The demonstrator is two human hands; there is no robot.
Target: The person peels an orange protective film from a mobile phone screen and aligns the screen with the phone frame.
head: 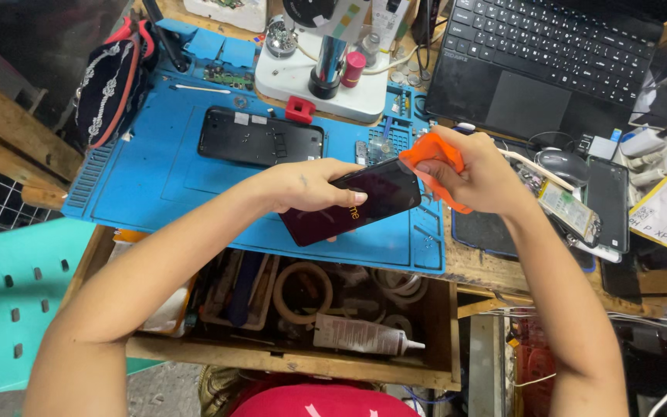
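On my desk (468,266) lies a blue work mat (156,177) with a black phone back (260,137) on it. Beyond stands a white microscope base (364,93), a black laptop (542,62) beside it (mouse (563,164) nearby). Below, an open drawer (295,309) holds a glue tube (360,336).

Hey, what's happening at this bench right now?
A person's left hand holds a dark glossy phone over the blue silicone work mat. The right hand presses an orange cloth against the phone's upper end. Another black phone body lies flat on the mat, behind.
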